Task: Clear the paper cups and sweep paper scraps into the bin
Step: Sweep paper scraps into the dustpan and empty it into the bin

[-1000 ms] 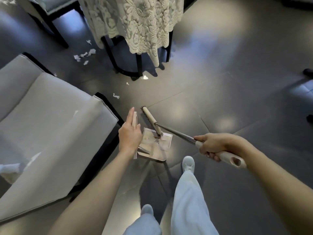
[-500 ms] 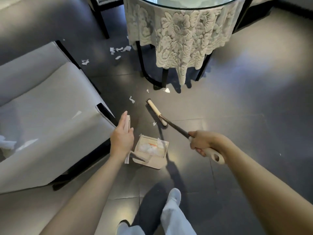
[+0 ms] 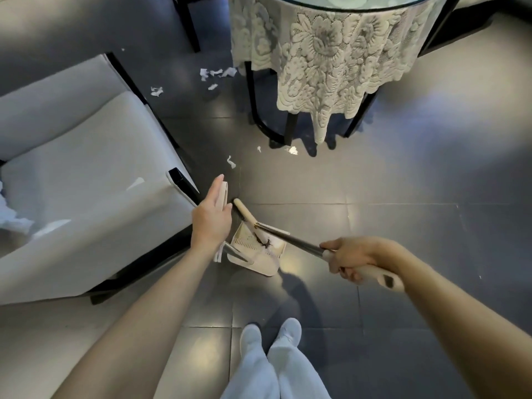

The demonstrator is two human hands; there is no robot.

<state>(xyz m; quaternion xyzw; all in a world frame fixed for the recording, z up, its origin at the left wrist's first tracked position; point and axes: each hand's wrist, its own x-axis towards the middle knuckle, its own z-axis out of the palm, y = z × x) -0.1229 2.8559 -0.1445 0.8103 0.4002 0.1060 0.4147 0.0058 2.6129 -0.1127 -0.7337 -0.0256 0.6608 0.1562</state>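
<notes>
- since half a second ago the broom head [image 3: 244,209] has come back from the bare floor ahead to the mouth of the dustpan [image 3: 253,254], and both shoes [image 3: 270,332] now stand side by side.
- nearest, the right hand [image 3: 354,259] has its fingers wrapped round the pale grip of the broom [image 3: 288,240], arm stretched forward and the shaft slanting down and to the left.
- the broom looks light and stiff; i judge the grip end the right place to hold it for short pulling strokes.
- the left hand [image 3: 211,217] holds the upright flat handle [image 3: 223,194] of the dustpan, forefinger laid straight along it and thumb at its side; the other fingers are hidden.
- the dustpan sits tilted between the two hands, near the chair corner, with the broom head at its far edge, just beside the left hand.
- what the pan holds is hard to tell under the bristles.
- a little beyond lies one paper scrap [image 3: 231,162] on the dark tiles, apart from the broom.
- two more scraps [image 3: 293,150] lie by the foot of the table [image 3: 331,67] with the lace cloth.
- farther off, a cluster of scraps [image 3: 217,74] lies between the table and the pale armchair [image 3: 86,168], which also carries crumpled paper [image 3: 11,217].
- these bits are thin, light and soft; a hard stroke would likely scatter them, so gentle sweeps suit best.
- no cups or bin are in view.
</notes>
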